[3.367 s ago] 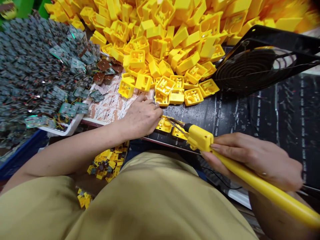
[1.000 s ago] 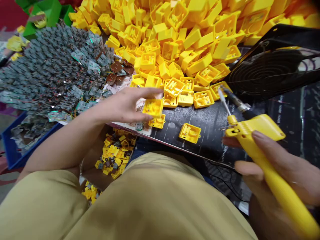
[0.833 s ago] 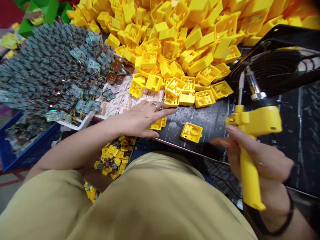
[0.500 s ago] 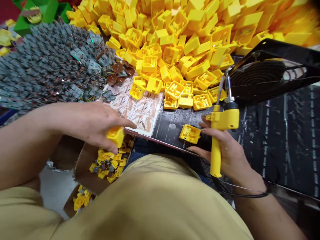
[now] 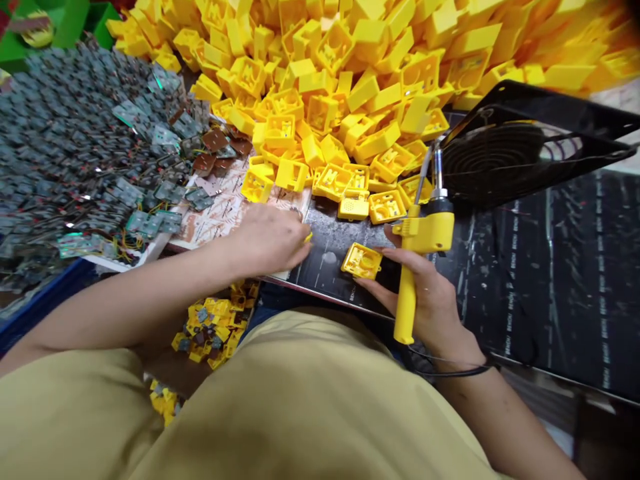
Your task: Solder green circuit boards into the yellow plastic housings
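**A:** What's the right hand (image 5: 430, 300) doing?

**B:** Its fingers (image 5: 383, 287) wrap a yellow soldering gun (image 5: 406, 303), the metal tip pointing up, with the lowest ones reaching out under the grip. Right at those fingertips lies a yellow case (image 5: 361, 261), open side up, on a black mat (image 5: 325, 257).

**A:** How would that case handle?

**B:** Light, I'd say: stiff, thin-walled plastic, a bit slick. Best taken by its outer walls.

**A:** And the left hand (image 5: 267, 240)?

**B:** Fingers (image 5: 285, 240) bunched, tips down. A yellow sliver (image 5: 308, 237) shows at them, but I can't tell if they're pinching it.

**A:** Beyond the fingers?

**B:** A heap of yellow cases (image 5: 300, 67), circuit boards (image 5: 75, 147) to its left, a fan (image 5: 493, 160) to its right.
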The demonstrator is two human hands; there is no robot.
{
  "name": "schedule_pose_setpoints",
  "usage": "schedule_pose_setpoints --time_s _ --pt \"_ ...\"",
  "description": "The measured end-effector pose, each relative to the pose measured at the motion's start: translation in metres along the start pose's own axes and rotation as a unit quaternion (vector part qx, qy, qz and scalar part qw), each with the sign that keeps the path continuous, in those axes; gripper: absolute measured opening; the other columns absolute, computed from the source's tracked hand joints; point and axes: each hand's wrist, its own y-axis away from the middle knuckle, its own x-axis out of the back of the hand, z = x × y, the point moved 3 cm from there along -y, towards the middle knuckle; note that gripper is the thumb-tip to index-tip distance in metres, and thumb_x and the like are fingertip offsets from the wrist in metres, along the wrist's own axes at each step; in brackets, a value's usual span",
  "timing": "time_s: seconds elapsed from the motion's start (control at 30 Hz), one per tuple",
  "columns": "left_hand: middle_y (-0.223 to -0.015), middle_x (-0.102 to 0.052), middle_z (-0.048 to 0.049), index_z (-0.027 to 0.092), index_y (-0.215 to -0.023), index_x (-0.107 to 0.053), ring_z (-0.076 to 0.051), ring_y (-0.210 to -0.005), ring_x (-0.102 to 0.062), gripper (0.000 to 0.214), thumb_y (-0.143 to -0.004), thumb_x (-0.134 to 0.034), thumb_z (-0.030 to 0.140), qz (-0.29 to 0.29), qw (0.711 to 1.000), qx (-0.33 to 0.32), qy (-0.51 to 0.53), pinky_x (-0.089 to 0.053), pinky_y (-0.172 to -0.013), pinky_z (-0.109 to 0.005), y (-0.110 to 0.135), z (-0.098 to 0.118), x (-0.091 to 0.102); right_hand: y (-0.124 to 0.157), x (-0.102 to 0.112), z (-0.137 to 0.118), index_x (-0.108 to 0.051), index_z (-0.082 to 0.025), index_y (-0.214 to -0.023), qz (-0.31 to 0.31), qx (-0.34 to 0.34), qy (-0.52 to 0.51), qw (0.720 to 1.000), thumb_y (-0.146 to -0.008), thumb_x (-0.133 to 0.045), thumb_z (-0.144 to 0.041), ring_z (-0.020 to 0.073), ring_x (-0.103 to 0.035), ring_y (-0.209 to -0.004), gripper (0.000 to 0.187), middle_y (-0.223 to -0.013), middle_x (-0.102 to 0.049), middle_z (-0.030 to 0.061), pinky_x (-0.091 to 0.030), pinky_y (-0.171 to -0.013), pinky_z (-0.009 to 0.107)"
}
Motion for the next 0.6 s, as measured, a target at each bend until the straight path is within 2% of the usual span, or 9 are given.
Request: schedule_pose_setpoints --time_s 0.1,0.17,0.23,0.3,0.33,0.4,0.47,0.53,0.6 --pt "-0.07 -0.069 -0.0085 0.014 -0.081 -0.07 -0.023 -0.066 -0.066 0.048 -0.092 -0.048 0.055 -0.027 0.997 0.001 0.068 -0.04 -0.056 -0.03 0.01 0.002 0.01 -0.002 -0.002 0.001 -0.045 -0.025 -0.133 0.004 0.0 -0.006 1.0 -0.078 -0.078 -0.024 0.0249 -0.068 -0.105 0.064 -0.119 -0.067 0.0098 -0.061 -0.084 0.035" --pt "-0.083 -0.073 -0.0087 0.015 -0.096 -0.07 -0.022 -0.079 -0.068 0.044 -0.094 -0.048 0.053 -0.011 0.99 -0.02 0.136 -0.046 -0.066 -0.029 0.012 -0.006 0.016 -0.002 -0.002 0.002 -0.046 -0.026 -0.133 0.0 0.002 -0.013 1.0 -0.078 -0.078 -0.024 0.0251 -0.068 -0.107 0.064 -0.119 -0.067 0.0093 -0.061 -0.086 0.036" --pt "-0.118 -0.069 -0.0105 0.018 -0.12 -0.064 -0.022 -0.106 -0.065 0.035 -0.093 -0.053 0.037 -0.002 0.981 -0.087 0.174 -0.048 -0.084 -0.031 0.013 -0.017 0.019 -0.002 -0.002 0.003 -0.046 -0.026 -0.133 -0.001 0.0 -0.02 1.0 -0.078 -0.078 -0.023 0.025 -0.067 -0.108 0.064 -0.119 -0.067 0.0087 -0.061 -0.088 0.037" --pt "-0.147 -0.051 -0.0108 0.023 -0.138 -0.052 -0.023 -0.127 -0.054 0.05 -0.088 -0.056 0.019 -0.023 0.969 -0.175 0.17 -0.045 -0.098 -0.033 0.014 -0.024 0.017 -0.001 -0.002 0.003 -0.046 -0.027 -0.133 0.0 -0.001 -0.025 1.0 -0.078 -0.079 -0.022 0.0246 -0.068 -0.107 0.065 -0.117 -0.067 0.008 -0.061 -0.087 0.037" --pt "-0.152 -0.045 -0.0106 0.025 -0.141 -0.049 -0.024 -0.129 -0.052 0.057 -0.086 -0.056 0.013 -0.042 0.965 -0.205 0.157 -0.044 -0.099 -0.033 0.016 -0.026 0.014 -0.001 -0.001 0.002 -0.046 -0.027 -0.133 0.0 0.0 -0.028 1.0 -0.077 -0.079 -0.022 0.0244 -0.068 -0.107 0.064 -0.117 -0.067 0.0079 -0.061 -0.087 0.037" --pt "-0.148 -0.049 -0.012 0.026 -0.14 -0.052 -0.024 -0.12 -0.059 0.057 -0.085 -0.056 0.01 -0.073 0.968 -0.203 0.126 -0.047 -0.094 -0.032 0.018 -0.023 0.006 0.0 -0.001 0.0 -0.046 -0.026 -0.133 -0.006 0.003 -0.037 0.999 -0.077 -0.079 -0.02 0.0248 -0.068 -0.107 0.065 -0.119 -0.067 0.0089 -0.061 -0.087 0.037" --pt "-0.134 -0.06 -0.0138 0.023 -0.135 -0.056 -0.023 -0.105 -0.065 0.048 -0.087 -0.061 0.021 -0.075 0.98 -0.145 0.115 -0.05 -0.085 -0.031 0.018 -0.012 -0.001 0.001 0.0 -0.002 -0.046 -0.025 -0.134 -0.008 -0.002 -0.052 0.999 -0.077 -0.079 -0.019 0.0259 -0.066 -0.111 0.066 -0.125 -0.065 0.0105 -0.061 -0.09 0.039" --pt "-0.123 -0.064 -0.0142 0.019 -0.133 -0.058 -0.023 -0.098 -0.066 0.049 -0.088 -0.065 0.039 -0.047 0.987 -0.094 0.123 -0.051 -0.079 -0.031 0.019 0.002 -0.007 0.002 0.0 -0.003 -0.045 -0.025 -0.135 -0.01 -0.004 -0.065 0.998 -0.077 -0.079 -0.019 0.0267 -0.064 -0.115 0.068 -0.128 -0.063 0.0112 -0.06 -0.093 0.041" --pt "-0.119 -0.065 -0.0132 0.019 -0.133 -0.056 -0.023 -0.094 -0.066 0.058 -0.088 -0.06 0.055 0.002 0.989 -0.073 0.131 -0.051 -0.077 -0.032 0.02 0.011 -0.011 0.002 0.0 -0.004 -0.045 -0.026 -0.135 -0.018 0.013 -0.063 0.998 -0.078 -0.078 -0.019 0.0263 -0.065 -0.114 0.066 -0.127 -0.064 0.0108 -0.06 -0.09 0.04"
